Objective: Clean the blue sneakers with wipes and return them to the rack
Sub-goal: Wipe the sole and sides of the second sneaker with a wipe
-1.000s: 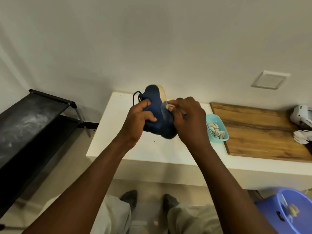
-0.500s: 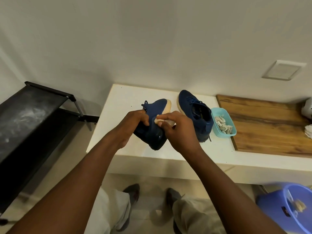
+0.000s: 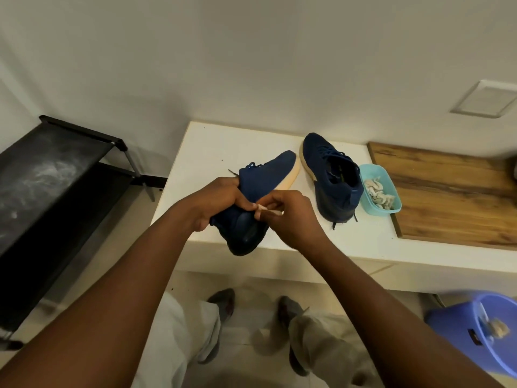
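Left hand point(image 3: 215, 203): mine, wrapped around the collar end of one blue sneaker point(image 3: 257, 197), holding it clear of the counter.
Held sneaker: tipped on its side, cream sole facing right, toe pointing away toward the wall, heel toward me and hanging past the counter's front edge.
Right hand point(image 3: 291, 217): fingers pinched closed on a small white wipe point(image 3: 268, 210), pressed against the sneaker's side near the heel, just beside my left thumb.
Second sneaker point(image 3: 331, 175): standing upright on the white counter point(image 3: 212, 144), right of the held one, toe toward the wall, a lace trailing off the heel.
Teal tub point(image 3: 390, 208): touching or just beside the second sneaker's right flank; crumpled pale wipes inside.
Wooden board point(image 3: 453, 197): flat on the counter, right of the tub.
Rack point(image 3: 53, 175): black shoe rack, far left, well apart from the counter; top shelf shows pale dusty smears.
Blue bucket point(image 3: 458, 331): on the floor, lower right, something pale inside, too blurred to tell what.
Below: my legs in light trousers and dark footwear, on a pale floor.
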{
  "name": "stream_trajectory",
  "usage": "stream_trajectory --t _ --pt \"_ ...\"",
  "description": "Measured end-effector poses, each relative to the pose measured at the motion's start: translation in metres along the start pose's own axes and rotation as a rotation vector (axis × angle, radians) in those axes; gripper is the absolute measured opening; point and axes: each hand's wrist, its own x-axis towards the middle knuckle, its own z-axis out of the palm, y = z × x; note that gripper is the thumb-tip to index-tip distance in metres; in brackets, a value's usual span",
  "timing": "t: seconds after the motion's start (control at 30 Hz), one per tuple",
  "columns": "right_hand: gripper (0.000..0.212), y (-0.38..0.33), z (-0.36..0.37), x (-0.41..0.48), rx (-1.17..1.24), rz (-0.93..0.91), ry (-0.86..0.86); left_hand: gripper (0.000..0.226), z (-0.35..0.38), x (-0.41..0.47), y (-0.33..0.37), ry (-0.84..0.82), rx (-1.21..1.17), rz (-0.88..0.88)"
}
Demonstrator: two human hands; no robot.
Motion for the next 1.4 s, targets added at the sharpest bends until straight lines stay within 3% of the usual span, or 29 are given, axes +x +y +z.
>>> stream_trajectory --t 0.17,0.23,0.37,0.5,0.6,0.67,0.87,1.03,1.23,1.4 --pt "0.007 0.016 -0.008 0.016 0.012 0.079 0.219 0.036 0.006 0.003 0.001 -0.019 -0.148 -0.031" --pt "0.008 0.012 -0.006 0.009 0.062 0.122 0.154 0.035 0.009 0.003 0.000 -0.033 -0.146 -0.026" --pt "0.009 -0.003 0.004 -0.005 -0.040 -0.006 -0.022 0.031 0.003 0.002 -0.002 -0.012 -0.201 -0.060" --pt "0.014 0.001 -0.002 0.008 -0.072 -0.042 0.062 0.031 0.001 0.008 -0.005 0.018 -0.275 -0.097" --pt "0.016 0.013 -0.010 0.017 -0.076 0.065 0.163 0.034 0.003 0.012 -0.008 0.020 -0.285 -0.143" --pt "0.015 0.013 -0.008 0.011 -0.068 0.099 0.129 0.037 0.006 0.011 -0.010 0.001 -0.255 -0.148" --pt "0.023 -0.005 0.019 -0.010 -0.186 -0.048 -0.169 0.052 -0.005 0.013 -0.018 0.034 -0.198 -0.159" --pt "0.018 0.007 0.016 0.000 -0.200 -0.102 0.092 0.075 -0.010 0.021 -0.017 0.041 -0.123 -0.175" --pt "0.021 0.026 0.023 0.031 -0.146 -0.036 0.231 0.033 -0.001 0.029 -0.017 0.216 -0.036 -0.140" --pt "0.023 0.025 0.024 0.051 -0.208 -0.074 0.305 0.058 0.008 0.040 -0.031 0.368 0.101 0.067"
